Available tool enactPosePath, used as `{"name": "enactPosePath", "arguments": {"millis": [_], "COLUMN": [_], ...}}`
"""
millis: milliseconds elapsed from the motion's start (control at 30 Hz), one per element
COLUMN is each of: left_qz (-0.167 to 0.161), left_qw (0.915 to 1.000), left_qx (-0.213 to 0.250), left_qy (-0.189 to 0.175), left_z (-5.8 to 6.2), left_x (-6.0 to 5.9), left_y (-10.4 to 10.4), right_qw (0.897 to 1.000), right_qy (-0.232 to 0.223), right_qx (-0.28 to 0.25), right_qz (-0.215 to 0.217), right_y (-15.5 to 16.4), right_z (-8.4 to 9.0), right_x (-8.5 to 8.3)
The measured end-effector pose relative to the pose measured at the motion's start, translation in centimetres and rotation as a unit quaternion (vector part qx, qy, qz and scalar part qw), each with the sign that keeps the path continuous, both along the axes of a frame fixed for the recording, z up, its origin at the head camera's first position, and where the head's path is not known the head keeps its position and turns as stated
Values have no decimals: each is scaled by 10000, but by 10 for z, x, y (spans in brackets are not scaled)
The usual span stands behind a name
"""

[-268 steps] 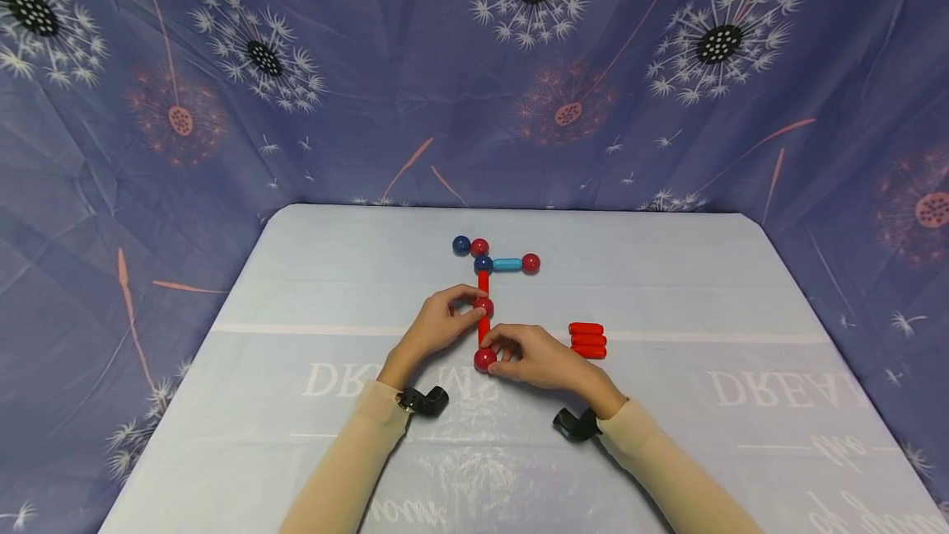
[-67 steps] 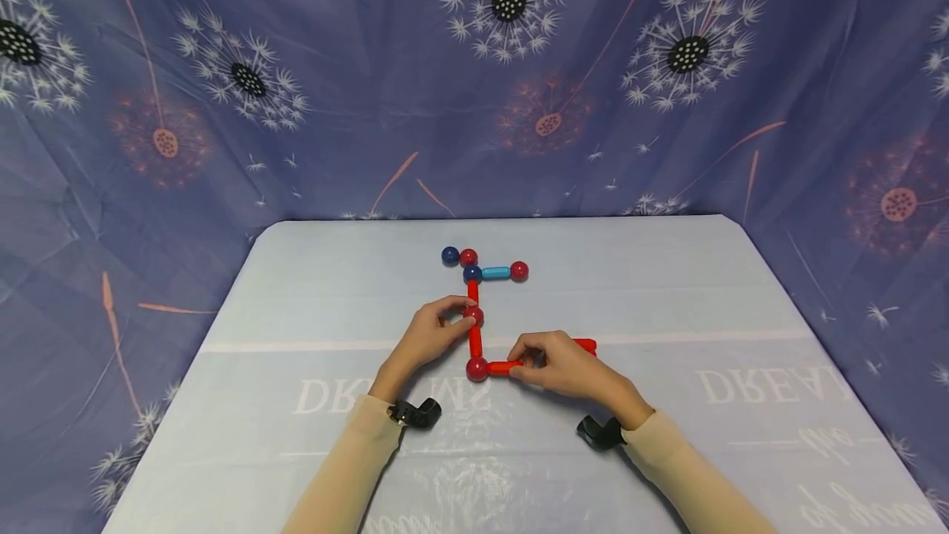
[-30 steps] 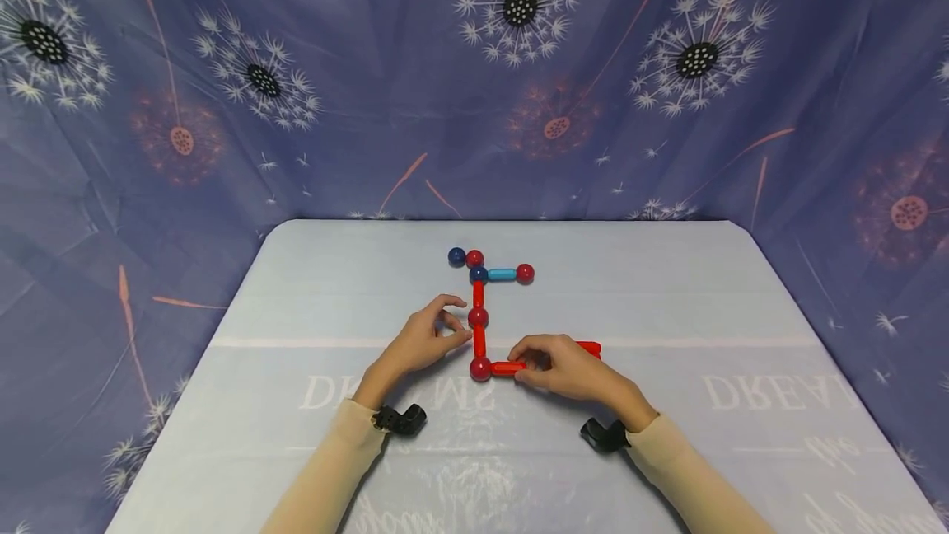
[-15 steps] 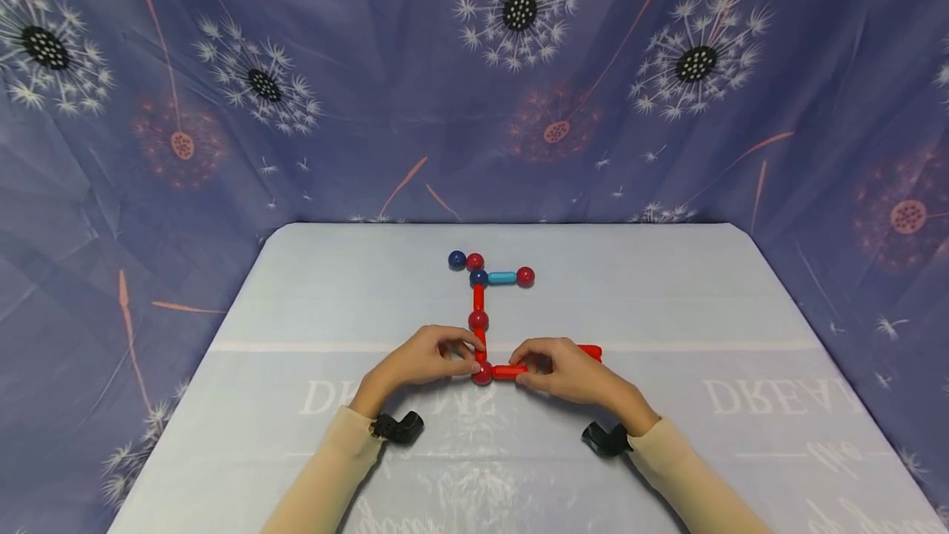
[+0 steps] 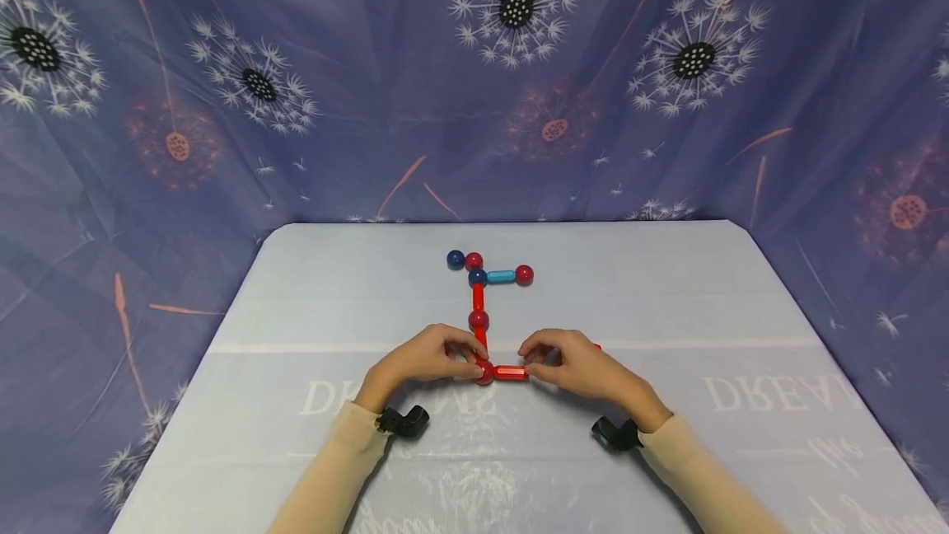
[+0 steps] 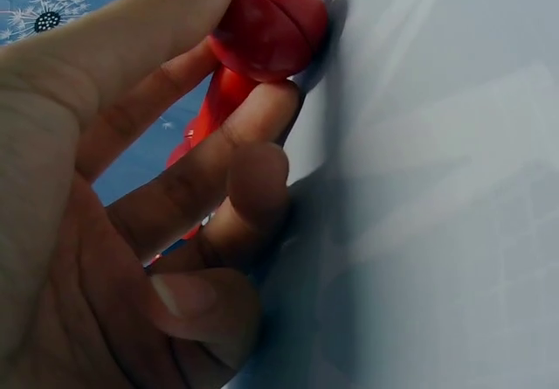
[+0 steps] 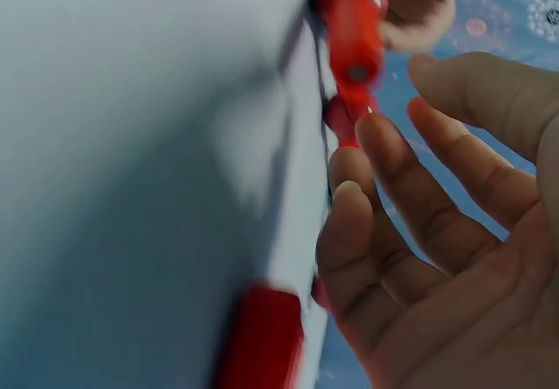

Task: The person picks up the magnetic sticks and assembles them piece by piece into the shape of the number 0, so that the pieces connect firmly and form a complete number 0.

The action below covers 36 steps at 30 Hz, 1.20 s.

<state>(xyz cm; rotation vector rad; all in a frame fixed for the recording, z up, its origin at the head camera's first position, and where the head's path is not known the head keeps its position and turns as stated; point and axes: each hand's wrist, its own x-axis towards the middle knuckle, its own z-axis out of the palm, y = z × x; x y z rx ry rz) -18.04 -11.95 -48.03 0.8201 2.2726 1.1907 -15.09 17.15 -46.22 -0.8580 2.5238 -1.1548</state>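
Observation:
My left hand [image 5: 424, 357] pinches the red ball [image 5: 485, 373] at the near corner of a magnetic ball-and-rod figure; the left wrist view shows thumb and fingertips on this ball [image 6: 272, 29]. From the ball a red rod [image 5: 511, 372] points right. My right hand [image 5: 586, 365] is just past the rod's free end, fingers loosely bent and holding nothing; the right wrist view shows a gap between them and the rod [image 7: 354, 44]. Farther back run a red rod, a middle red ball [image 5: 478, 319], another red rod [image 5: 478, 297] and a dark blue ball [image 5: 478, 277].
At the figure's far end, a light blue rod [image 5: 501, 277] joins the dark blue ball to a red ball [image 5: 524, 274]. Another red ball [image 5: 474, 260] and blue ball [image 5: 455, 259] sit beside it. Loose red rod [image 7: 260, 341] lies by my right hand, mostly hidden in the head view.
A red rod from the loose pile has been set against the corner ball. My left hand has moved from the middle ball to the corner ball. My right hand has let go of the rod.

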Motion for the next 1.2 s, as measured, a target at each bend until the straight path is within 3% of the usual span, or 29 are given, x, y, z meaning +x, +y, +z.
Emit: {"name": "enactPosePath", "arguments": {"millis": [167, 433, 667, 1200], "left_qz": [3, -87, -86, -136], "left_qw": [10000, 9999, 9999, 9998], "left_qx": [-15, -117, -86, -72], "left_qy": [22, 34, 13, 126], "left_z": [1, -1, -1, -3], "left_x": [1, -1, -1, 1], "left_y": [-1, -2, -3, -3], "right_qw": [9982, 9947, 9959, 9956], "right_qy": [408, 267, 36, -22], "right_qx": [-69, 279, 432, 548], "right_qz": [-444, -954, -791, -765], "right_y": [21, 64, 80, 76], "right_z": [12, 17, 5, -7], "right_x": [-8, -17, -18, -20]}}
